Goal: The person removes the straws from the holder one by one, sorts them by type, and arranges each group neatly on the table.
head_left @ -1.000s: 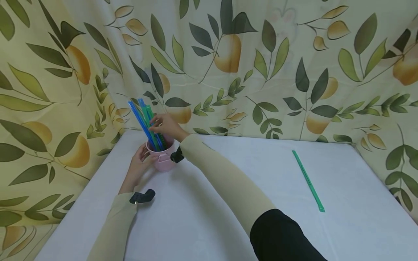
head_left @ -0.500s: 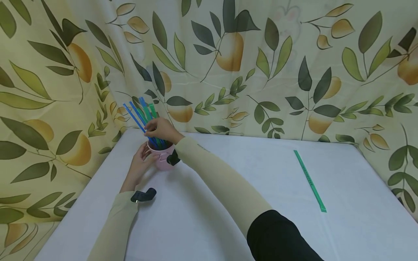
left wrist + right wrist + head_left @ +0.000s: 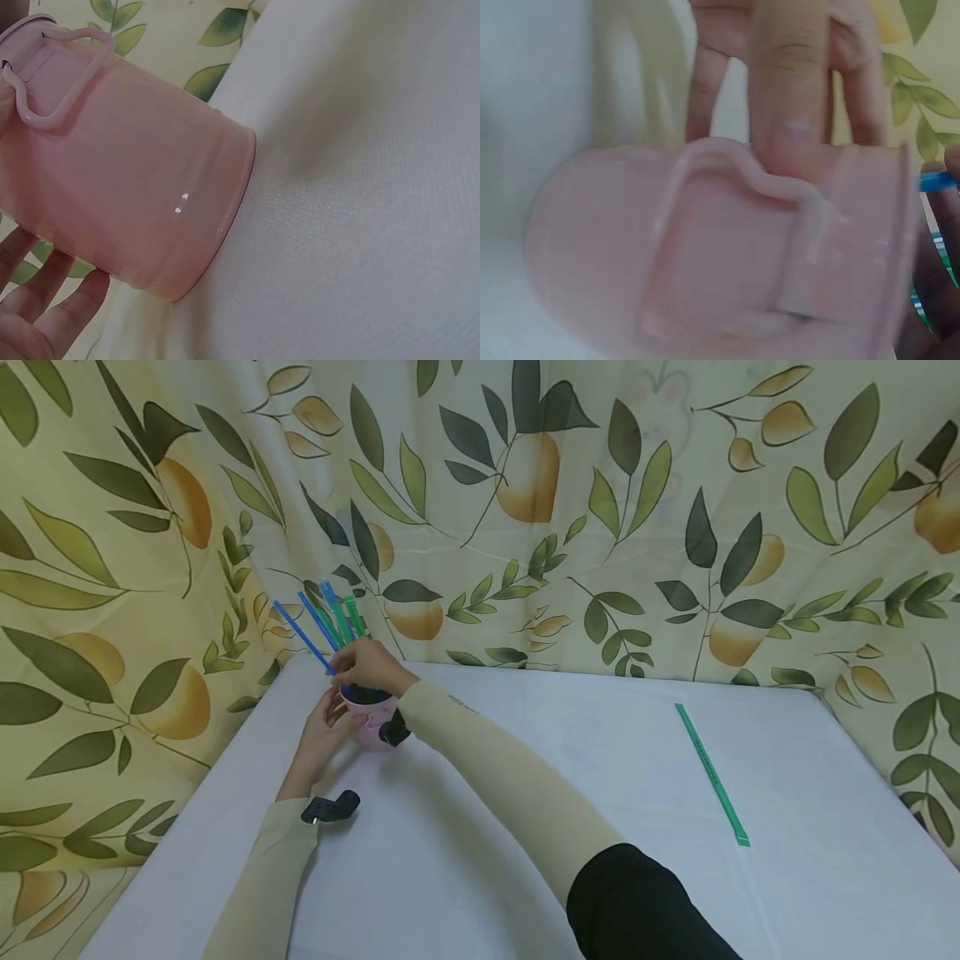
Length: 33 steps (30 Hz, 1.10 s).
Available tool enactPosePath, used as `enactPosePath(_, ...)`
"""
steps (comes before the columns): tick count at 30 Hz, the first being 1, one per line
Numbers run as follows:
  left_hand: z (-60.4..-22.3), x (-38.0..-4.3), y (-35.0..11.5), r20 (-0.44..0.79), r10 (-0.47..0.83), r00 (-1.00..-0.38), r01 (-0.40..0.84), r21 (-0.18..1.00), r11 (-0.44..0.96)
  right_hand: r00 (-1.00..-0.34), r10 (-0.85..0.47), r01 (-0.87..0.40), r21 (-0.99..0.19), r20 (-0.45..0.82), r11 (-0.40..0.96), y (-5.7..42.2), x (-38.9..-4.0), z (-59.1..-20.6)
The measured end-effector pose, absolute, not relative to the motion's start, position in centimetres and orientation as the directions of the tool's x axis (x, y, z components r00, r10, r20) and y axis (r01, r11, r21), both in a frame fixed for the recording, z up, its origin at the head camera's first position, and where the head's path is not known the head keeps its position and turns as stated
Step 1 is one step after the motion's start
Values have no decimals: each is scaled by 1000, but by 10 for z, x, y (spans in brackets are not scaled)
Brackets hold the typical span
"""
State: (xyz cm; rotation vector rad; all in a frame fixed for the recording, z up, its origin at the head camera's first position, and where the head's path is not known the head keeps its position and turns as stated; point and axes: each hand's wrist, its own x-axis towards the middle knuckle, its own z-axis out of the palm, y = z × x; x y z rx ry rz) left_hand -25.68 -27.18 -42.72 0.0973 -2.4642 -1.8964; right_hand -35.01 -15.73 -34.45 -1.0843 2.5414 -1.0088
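Observation:
At the left of the table in the head view stands a small pink bucket [image 3: 371, 739] with a wire-like handle. My left hand [image 3: 318, 739] holds it from the left, thumb near the handle and fingers along the far side of the wall in the left wrist view. Several blue and green thin strips [image 3: 352, 610], like wrapped straws, stick up out of it. Over the rim, my right hand [image 3: 371, 664] pinches one blue strip [image 3: 303, 636], which leans left, apart from the rest. Its lower end is hidden behind the hand.
One green strip [image 3: 712, 774] lies alone on the right half of the white table [image 3: 525, 827]. A curtain [image 3: 480, 543] printed with leaves and fruit hangs close behind the table and along its left side.
The right hand has moved down and slightly left, toward the rim. A blue strip has swung out to the left from the bunch. The left hand keeps its hold on the bucket.

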Motion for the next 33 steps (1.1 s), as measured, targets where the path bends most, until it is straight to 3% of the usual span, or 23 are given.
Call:
enactPosePath(7, -408, -246, -261, -3, -72, -997, -22, 965, 262, -743, -661, -490, -755, 102, 435, -150, -353, -329)
enactPosePath(15, -426, -258, -270, 40, -72, -997, 19, 964, 266, -776, -622, -372, -874, 108, 312, -139, -353, -306)
enactPosePath(33, -439, -262, -272, 84, -77, -994, 60, 960, 272, -789, -529, -415, -906, 312, 84, -104, -357, -259)
